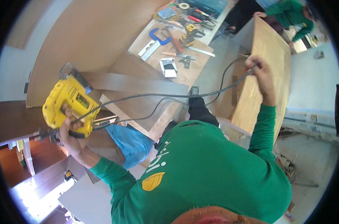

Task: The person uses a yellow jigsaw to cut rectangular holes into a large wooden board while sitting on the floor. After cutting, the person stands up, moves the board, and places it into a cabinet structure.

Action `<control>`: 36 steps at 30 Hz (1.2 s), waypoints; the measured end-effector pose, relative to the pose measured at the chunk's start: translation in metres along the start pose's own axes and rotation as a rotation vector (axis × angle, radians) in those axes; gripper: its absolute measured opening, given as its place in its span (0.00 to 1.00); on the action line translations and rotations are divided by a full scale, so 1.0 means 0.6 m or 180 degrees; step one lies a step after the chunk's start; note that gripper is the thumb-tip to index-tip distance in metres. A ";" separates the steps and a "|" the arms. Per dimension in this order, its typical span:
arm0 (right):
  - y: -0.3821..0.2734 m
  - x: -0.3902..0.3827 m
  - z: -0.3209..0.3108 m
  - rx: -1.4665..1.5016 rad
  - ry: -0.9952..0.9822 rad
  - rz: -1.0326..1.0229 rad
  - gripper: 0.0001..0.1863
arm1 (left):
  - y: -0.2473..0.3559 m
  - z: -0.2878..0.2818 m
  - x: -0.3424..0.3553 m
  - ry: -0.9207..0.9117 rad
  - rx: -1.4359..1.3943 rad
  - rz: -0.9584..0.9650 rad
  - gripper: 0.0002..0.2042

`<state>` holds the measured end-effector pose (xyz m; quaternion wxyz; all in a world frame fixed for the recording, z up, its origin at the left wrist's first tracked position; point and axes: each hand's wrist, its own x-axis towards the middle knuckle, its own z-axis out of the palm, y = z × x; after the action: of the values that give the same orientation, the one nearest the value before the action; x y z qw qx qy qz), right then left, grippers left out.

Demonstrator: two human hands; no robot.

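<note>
A yellow jigsaw [80, 99] with a clear plastic front piece is held at the left, my left hand [70, 136] closed round its handle. Two runs of black cable [158, 95] stretch from the tool across the middle. Out to the right, my right hand [261, 71] pinches the cable near the edge of a pale wooden panel [266, 100]. Below the cable lie loose brown boards [139, 86], with a blue sheet [130, 145] lower down.
A worktop [191, 56] at the top holds a blue clamp [160, 41], hammer, drills, squares and other tools. A tall brown sheet [72, 37] stands at the left. A co-worker in green [288, 16] stands by the panel's far end. My foot [195, 97] is below on the floor.
</note>
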<state>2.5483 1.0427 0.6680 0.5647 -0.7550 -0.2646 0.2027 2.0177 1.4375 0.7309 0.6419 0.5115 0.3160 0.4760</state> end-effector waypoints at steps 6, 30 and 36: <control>-0.224 0.289 0.041 -0.0586 -0.0494 -0.2117 0.17 | -0.103 0.166 0.107 0.0299 0.0565 -0.0387 0.21; 0.297 0.657 0.076 -0.0493 -0.1318 -0.0105 0.21 | -0.759 0.549 0.673 -0.0845 0.4678 -0.1184 0.28; 0.290 0.438 -0.023 -0.0354 -0.1364 0.1402 0.19 | -0.866 0.617 0.699 -0.1421 0.5252 -0.1200 0.25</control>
<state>2.7905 1.1587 0.5026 0.3964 -0.7640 -0.2184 0.4599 2.6435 1.6854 0.3703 0.1818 0.8332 0.5058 -0.1299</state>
